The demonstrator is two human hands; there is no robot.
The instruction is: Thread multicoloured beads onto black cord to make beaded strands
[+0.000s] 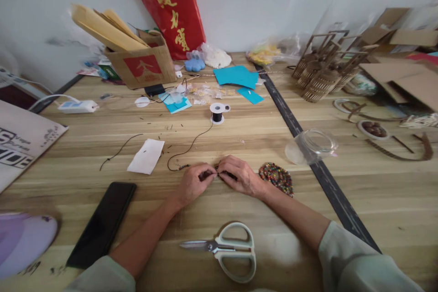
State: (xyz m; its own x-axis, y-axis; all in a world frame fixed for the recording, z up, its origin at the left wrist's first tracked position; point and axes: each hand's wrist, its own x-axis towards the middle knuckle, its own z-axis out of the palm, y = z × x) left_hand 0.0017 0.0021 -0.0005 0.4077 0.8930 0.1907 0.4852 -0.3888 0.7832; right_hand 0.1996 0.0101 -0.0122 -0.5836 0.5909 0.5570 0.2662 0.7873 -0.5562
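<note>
My left hand [194, 183] and my right hand [238, 174] meet at the middle of the wooden table [239, 146], fingertips pinched together. Between them runs a thin black cord [186, 150] that curves back to a small spool [217, 113]. A few small beads sit on the cord just left of my left hand. What my right fingers pinch is too small to make out. A flat pile of coloured beads [276, 178] lies right beside my right wrist.
White-handled scissors [226, 250] lie near the front edge, a black phone [102, 222] at the left. A white paper scrap [147, 156], a clear plastic jar on its side [312, 146], teal paper pieces [237, 76], a cardboard box [142, 64] and wooden lattice baskets [321, 73] stand farther back.
</note>
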